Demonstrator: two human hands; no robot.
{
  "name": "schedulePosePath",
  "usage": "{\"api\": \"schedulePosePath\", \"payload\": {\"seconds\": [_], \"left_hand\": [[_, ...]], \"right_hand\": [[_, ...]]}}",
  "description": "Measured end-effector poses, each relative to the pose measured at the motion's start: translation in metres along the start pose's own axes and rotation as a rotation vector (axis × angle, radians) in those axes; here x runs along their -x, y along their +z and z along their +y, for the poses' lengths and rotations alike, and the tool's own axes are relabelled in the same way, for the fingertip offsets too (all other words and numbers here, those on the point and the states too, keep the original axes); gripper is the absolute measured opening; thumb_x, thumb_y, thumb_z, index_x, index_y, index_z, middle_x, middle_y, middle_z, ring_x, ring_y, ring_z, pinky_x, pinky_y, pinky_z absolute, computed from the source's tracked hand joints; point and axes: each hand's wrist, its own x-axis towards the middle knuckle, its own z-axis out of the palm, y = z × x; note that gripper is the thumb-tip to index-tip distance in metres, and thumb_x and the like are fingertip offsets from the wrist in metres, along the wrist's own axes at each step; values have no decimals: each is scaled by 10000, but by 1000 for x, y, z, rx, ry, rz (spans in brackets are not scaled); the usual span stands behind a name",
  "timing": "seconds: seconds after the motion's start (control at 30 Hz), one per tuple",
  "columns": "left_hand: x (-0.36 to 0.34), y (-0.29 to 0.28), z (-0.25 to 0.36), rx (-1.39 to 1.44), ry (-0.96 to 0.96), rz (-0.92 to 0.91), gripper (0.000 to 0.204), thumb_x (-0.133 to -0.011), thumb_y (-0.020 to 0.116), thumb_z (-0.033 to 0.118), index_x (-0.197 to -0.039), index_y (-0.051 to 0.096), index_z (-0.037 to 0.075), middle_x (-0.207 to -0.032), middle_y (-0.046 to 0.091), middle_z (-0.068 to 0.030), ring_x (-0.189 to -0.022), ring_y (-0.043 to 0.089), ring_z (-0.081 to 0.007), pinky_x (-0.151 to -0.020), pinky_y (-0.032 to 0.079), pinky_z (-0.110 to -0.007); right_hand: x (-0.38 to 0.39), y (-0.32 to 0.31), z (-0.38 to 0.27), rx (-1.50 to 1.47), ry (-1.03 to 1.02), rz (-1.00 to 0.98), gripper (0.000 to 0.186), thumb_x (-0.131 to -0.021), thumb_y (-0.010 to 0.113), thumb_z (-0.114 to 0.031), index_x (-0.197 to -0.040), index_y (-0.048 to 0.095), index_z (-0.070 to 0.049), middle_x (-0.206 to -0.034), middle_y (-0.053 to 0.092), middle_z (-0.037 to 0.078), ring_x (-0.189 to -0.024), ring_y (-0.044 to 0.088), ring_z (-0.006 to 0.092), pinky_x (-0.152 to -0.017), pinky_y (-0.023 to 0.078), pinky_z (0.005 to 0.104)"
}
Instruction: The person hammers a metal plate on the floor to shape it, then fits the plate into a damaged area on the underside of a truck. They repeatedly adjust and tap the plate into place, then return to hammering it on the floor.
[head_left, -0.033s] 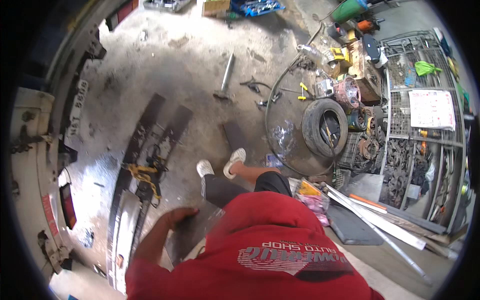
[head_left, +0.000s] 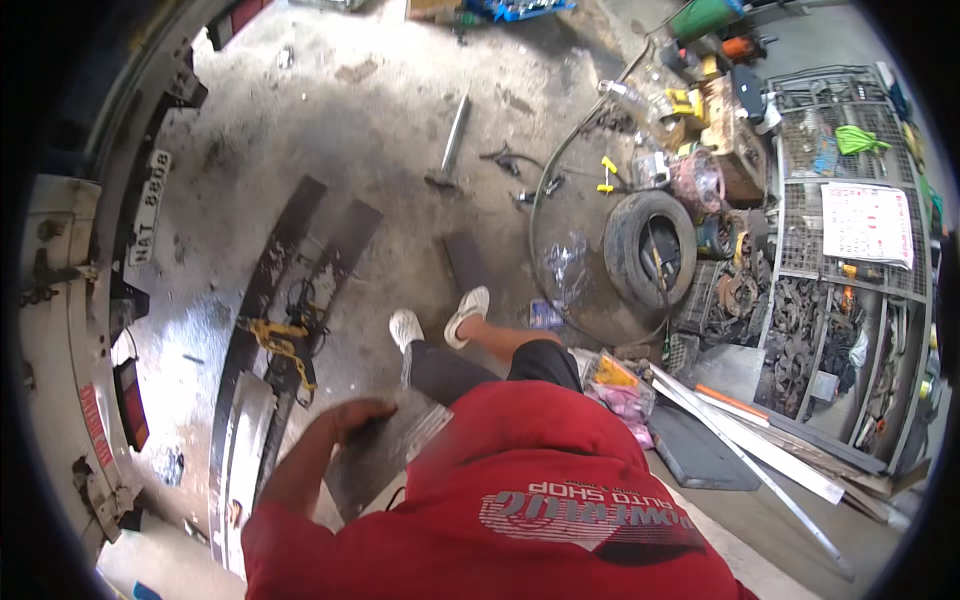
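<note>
My left hand [head_left: 362,414] is closed on the edge of a flat grey plate [head_left: 385,455], held tilted beside my left thigh. Pale scuffs mark the plate's upper face, and the red shirt on my torso covers part of it. My right hand does not show. Left of the plate, a yellow and black power tool [head_left: 278,342] lies across two long dark metal strips [head_left: 270,265] on the floor. A lighter metal piece [head_left: 247,425] rests on the nearer part of the strips.
Ahead lie a long-handled hammer [head_left: 456,140] and a dark flat block [head_left: 464,262]. A hose [head_left: 532,225] curves past a tyre [head_left: 648,250] on the right. Wire-mesh racks [head_left: 800,240] and long strips [head_left: 750,430] stand or lie farther right. A vehicle's body [head_left: 60,330] borders the left.
The plate and my left hand have risen slightly and the plate has turned, so more of its scuffed face shows. The view has shifted a little.
</note>
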Motion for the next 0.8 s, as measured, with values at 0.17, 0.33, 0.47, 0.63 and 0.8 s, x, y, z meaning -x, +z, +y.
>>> {"api": "schedulePosePath", "payload": {"seconds": [0.17, 0.33, 0.47, 0.63, 0.8], "left_hand": [[-23, 47, 45, -27, 70, 87, 529, -996, 664, 544, -1249, 709, 81, -1119, 756, -107, -934, 729, -228, -870, 585, -427], [-51, 92, 2, 160, 41, 13, 529, -1008, 610, 610, -1154, 733, 117, -987, 750, -73, -794, 707, -205, -707, 577, -366], [-55, 211, 12, 298, 102, -40, 597, -989, 589, 672, -1166, 749, 124, -1031, 787, -46, -780, 691, -159, -700, 530, -301], [-106, 252, -30, 563, 59, -238, 623, -982, 595, 676, -1216, 737, 116, -1062, 787, -64, -839, 705, -190, -731, 514, -322], [-76, 345, 27, 518, 166, 48, 731, -985, 586, 674, -1426, 637, 94, -1355, 716, -123, -1141, 711, -271, -961, 558, -419]], "right_hand": [[-32, -69, 12, -195, 76, -57, 377, -1020, 617, -162, -1334, 657, 43, -1313, 717, 184, -1145, 723, 283, -1016, 579, 434], [-72, -160, -17, -321, 100, -145, 375, -1018, 620, -164, -1327, 664, 44, -1308, 721, 178, -1141, 724, 278, -1020, 576, 427], [-98, -223, -61, -244, 111, -252, 370, -1019, 619, -160, -1322, 668, 46, -1304, 724, 174, -1136, 725, 273, -1023, 574, 420], [-105, -280, -135, 5, 195, -299, 356, -1019, 622, -142, -1308, 672, 60, -1288, 731, 169, -1122, 728, 261, -1025, 573, 409], [-132, -323, -159, 51, 148, -421, 347, -1015, 636, -134, -1302, 663, 58, -1312, 716, 168, -1145, 719, 253, -1033, 566, 406]]}}
